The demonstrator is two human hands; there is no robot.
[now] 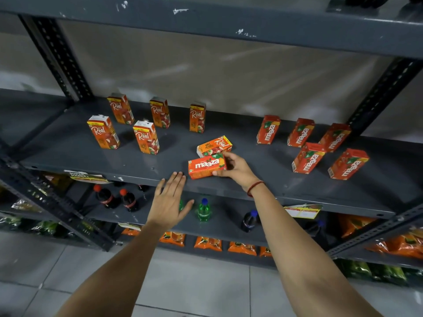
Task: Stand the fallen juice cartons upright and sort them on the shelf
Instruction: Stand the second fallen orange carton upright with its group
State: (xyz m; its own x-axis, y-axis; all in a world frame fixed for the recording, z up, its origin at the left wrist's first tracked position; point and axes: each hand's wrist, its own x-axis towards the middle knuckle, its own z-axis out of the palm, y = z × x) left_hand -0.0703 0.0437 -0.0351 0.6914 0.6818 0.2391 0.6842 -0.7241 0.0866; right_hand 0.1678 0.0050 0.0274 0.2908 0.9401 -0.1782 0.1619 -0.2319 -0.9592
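Observation:
An orange Maaza carton [206, 166] lies on its side near the front edge of the grey shelf [68, 154]. My right hand [235, 167] grips its right end. Just behind it a Real apple carton [214, 146] lies flat too. Several Real cartons [145, 137] stand upright on the left of the shelf. Several Maaza cartons [307, 157] stand on the right. My left hand [169, 200] hovers flat at the shelf's front edge, fingers spread, holding nothing.
The upper shelf [229, 21] hangs overhead. Below are cola bottles [105, 196], a green bottle [203, 210] and a dark bottle [249, 220]. Orange snack packs [208, 243] fill the bottom shelf. Slotted uprights [57, 56] frame the sides. Grey floor tiles lie underfoot.

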